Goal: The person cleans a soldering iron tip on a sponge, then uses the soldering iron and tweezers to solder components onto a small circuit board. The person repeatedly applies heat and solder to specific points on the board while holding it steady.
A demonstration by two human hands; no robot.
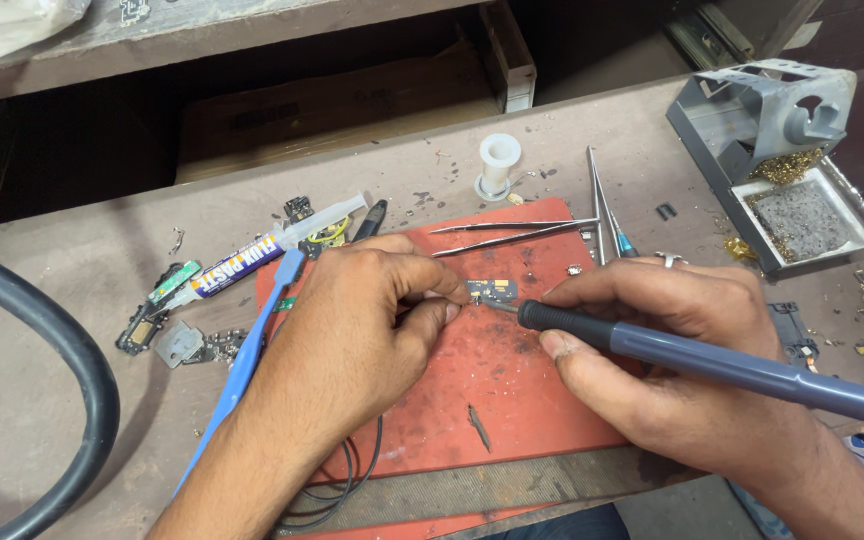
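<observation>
You had one small board (492,291) lying on the red mat (512,400), near the mat's far edge and about midway along it. Your left hand (352,320) rested on the mat's left half, its fingers curled together with the thumb and forefinger tips pinched right at the board's left end; whether they actually gripped the board or only steadied it could not be told. Your right hand (672,350) was closed around one soldering iron (712,365), held like a pen, its tip touching the board's near right edge and its handle running off toward the desk's right edge.

Three tweezers (512,232) lay past the board: two pointing left across the mat's far edge, one (595,200) lying straight toward the desk's far edge. One syringe (262,250) of paste lay slantwise off the mat's far left corner, with a few loose phone parts (167,300) beside its near end. One blue tool (252,350) ran along the mat's left edge, partly under your left wrist. One white spool (499,165) stood beyond the mat. One iron stand (772,150) with a sponge and brass wool sat at the desk's far right corner. A thick black cable (62,350) curved across the left edge, and thin black wires (352,480) looped out from under your left forearm.
</observation>
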